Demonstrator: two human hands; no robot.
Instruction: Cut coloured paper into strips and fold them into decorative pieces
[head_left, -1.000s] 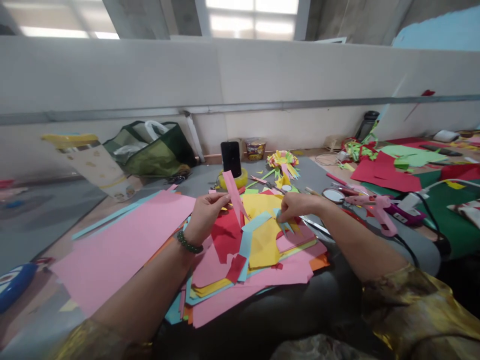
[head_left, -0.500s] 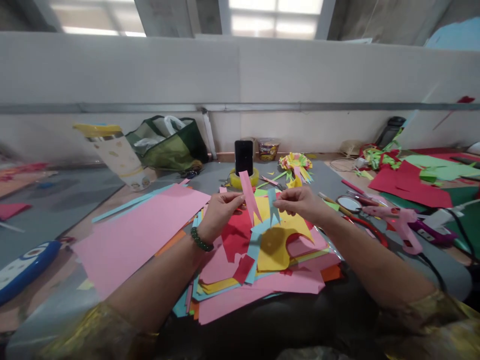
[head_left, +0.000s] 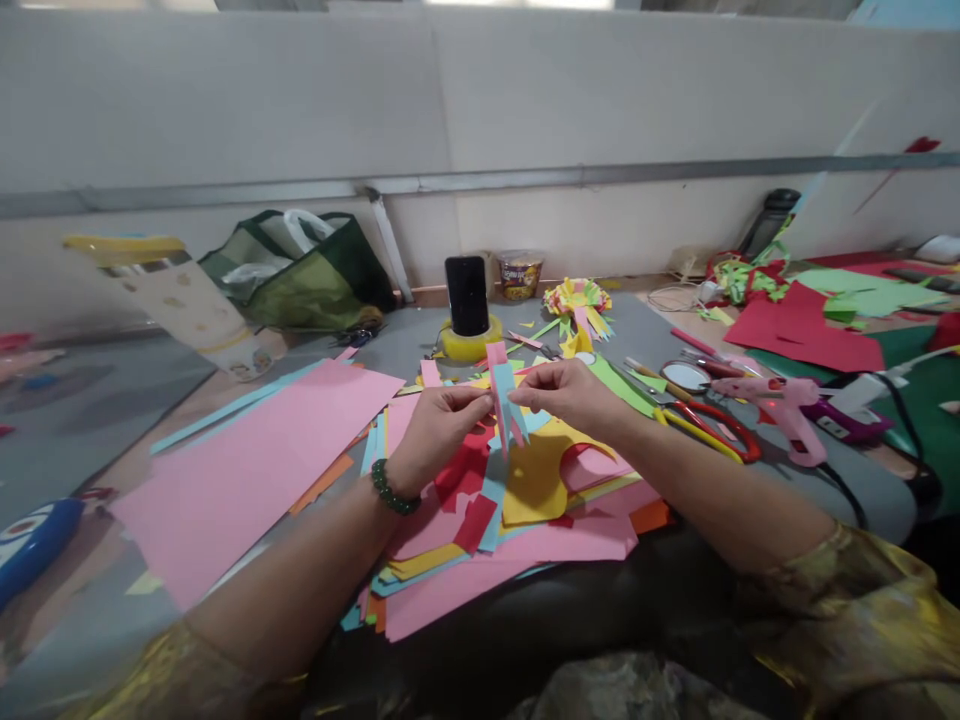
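Over a pile of coloured paper, my left hand pinches a narrow pink paper strip with a notched lower end. My right hand pinches a shorter light blue paper strip, also notched at the bottom. The blue strip lies against or just in front of the pink one; whether they touch fully I cannot tell. Both hands are closed at the fingertips. Below them lie a yellow sheet with a curved cut-out, red scraps and pink sheets.
A large pink sheet lies left. Behind stand a phone by a yellow tape roll, a noodle cup and a paper flower. Scissors, a pink glue gun and its cable are right. A tumbler leans left.
My right hand has moved left, bringing the blue strip up against the pink strip. The pink strip is now more upright. The camera has tilted down and shifted slightly right.
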